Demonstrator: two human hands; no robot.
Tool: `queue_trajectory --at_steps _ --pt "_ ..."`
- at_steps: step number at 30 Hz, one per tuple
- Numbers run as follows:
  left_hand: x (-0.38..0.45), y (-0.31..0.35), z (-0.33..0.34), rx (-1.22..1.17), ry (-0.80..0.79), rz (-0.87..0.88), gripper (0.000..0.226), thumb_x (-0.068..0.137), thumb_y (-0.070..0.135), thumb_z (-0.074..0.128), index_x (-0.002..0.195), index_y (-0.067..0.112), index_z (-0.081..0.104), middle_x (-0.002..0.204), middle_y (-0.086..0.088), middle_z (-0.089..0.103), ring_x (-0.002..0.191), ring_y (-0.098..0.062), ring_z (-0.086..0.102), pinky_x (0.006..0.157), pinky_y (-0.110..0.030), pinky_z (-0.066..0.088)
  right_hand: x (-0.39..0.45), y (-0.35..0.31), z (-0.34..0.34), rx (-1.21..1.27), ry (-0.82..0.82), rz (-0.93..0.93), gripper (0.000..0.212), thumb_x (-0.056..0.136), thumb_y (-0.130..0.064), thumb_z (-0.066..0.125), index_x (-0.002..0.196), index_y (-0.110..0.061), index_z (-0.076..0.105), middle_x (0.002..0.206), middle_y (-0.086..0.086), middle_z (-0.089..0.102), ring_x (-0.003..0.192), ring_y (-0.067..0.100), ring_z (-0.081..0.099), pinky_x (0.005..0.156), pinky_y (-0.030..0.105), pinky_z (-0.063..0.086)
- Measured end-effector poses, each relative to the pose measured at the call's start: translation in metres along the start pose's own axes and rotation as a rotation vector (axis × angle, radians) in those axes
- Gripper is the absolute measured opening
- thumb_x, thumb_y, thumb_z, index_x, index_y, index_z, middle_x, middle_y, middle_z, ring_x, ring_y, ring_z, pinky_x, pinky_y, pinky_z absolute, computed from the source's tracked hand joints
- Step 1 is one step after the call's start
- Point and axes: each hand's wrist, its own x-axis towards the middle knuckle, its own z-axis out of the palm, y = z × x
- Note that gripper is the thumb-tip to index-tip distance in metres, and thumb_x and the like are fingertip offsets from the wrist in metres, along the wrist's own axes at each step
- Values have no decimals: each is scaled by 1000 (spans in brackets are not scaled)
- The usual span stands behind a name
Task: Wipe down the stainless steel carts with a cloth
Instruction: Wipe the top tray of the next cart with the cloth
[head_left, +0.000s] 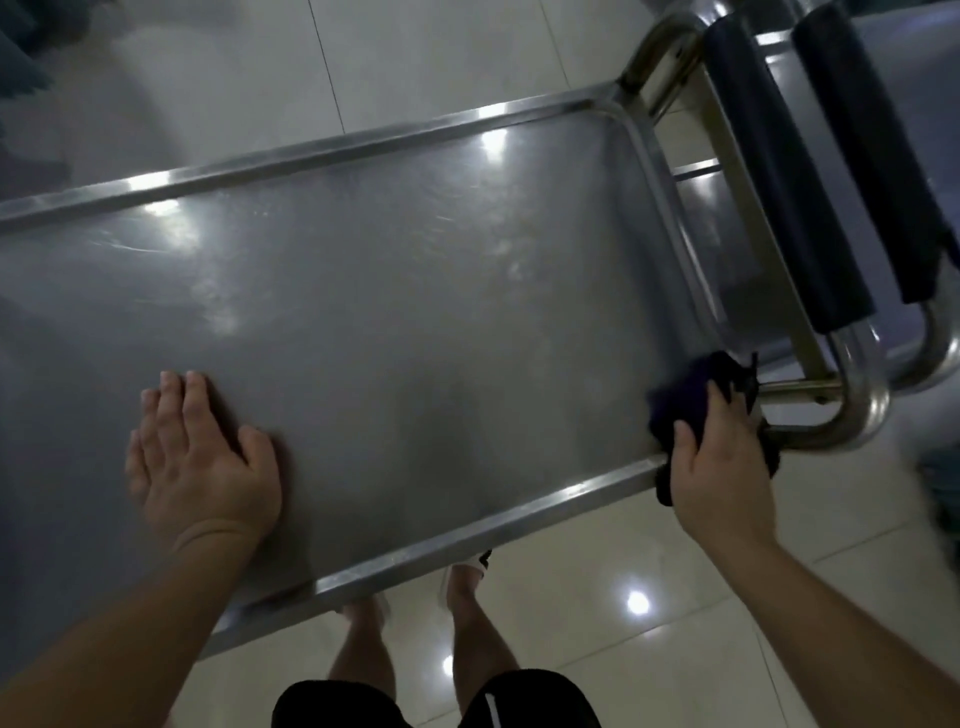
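- Where the person leans over it, the stainless steel cart (395, 291) fills the middle of the head view, its top shelf a shallow tray with a raised rim and bright reflections on the metal.
- Left hand (200, 457): flat on the near-left part of the shelf, fingers straight and together, palm down, grasping nothing.
- Right hand (719, 449): at the near-right corner of the shelf, fingers curled round a dark cloth (691, 405) and pressing it against the corner of the rim.
- Cloth: bunched, dark purple to black, partly hidden under the hand; it lies just beside the bent tubular handle (862, 410) of the cart.
- Padded bars (779, 171): two dark cylinders on the metal frame beyond the right end of the shelf; a second steel surface shows beneath them.
- Floor (649, 571): pale glossy tiles with lamp reflections; the person's bare legs and dark shorts (363, 701) appear below the near rim.
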Motion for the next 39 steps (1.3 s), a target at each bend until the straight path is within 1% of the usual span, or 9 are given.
queue_trajectory --at_steps 6,8,16,25,29,32,34,36,39 --pt "-1 -2 1 0 -8 6 81 91 45 35 165 13 26 174 -10 20 162 -27 13 131 -49 8 11 -13 4 -28 -38 -99 65 108 -41 33 163 -8 24 168 20 26 156 34 22 127 50 21" --pt "-1 -4 3 17 -13 7 82 91 47 35 165 13 26 175 -9 20 162 -26 12 131 -48 7 31 -27 4 -29 -35 -160 70 104 -46 31 163 -8 25 168 19 26 156 35 22 127 49 20" --pt "1 -12 7 76 -41 31 90 90 59 37 167 14 21 176 -7 15 163 -24 10 131 -46 7 148 -119 10 -18 69 -368 65 103 -44 37 159 -13 37 163 15 38 152 34 31 124 47 26" --pt "1 -12 11 79 -15 5 86 90 56 41 166 21 22 176 -3 18 162 -21 12 131 -40 4 279 -234 7 -24 0 -396 67 107 -49 32 165 -18 19 172 11 20 159 28 15 129 42 13" --pt "1 -8 9 45 -16 -13 85 89 54 41 165 22 24 175 -3 19 162 -20 12 131 -44 6 265 -217 3 -26 -11 -483 67 105 -52 33 164 -22 23 170 7 25 157 28 21 128 45 18" --pt "1 -6 7 29 -27 -12 85 89 54 42 165 21 23 176 -2 17 162 -19 10 131 -46 7 214 -174 0 -55 -35 -618 66 103 -50 39 162 -19 33 164 15 36 150 35 36 124 48 28" --pt "1 -5 6 19 -24 -15 85 89 53 42 165 20 24 176 -3 18 162 -20 11 131 -47 8 169 -131 -1 -83 -33 -758 63 103 -41 47 159 -13 39 160 19 41 145 39 42 120 50 33" --pt "1 -4 5 15 -18 -18 85 89 53 42 165 19 25 175 -4 19 162 -22 12 131 -48 9 123 -84 -1 -108 -73 -911 62 102 -37 51 157 -10 42 162 16 41 149 35 39 119 54 34" --pt "0 -3 5 21 -10 -22 84 89 53 42 164 19 26 175 -5 19 162 -22 13 131 -48 9 65 -25 -2 -199 -263 -1147 61 103 -41 51 160 -22 38 169 1 31 157 26 26 125 50 26"
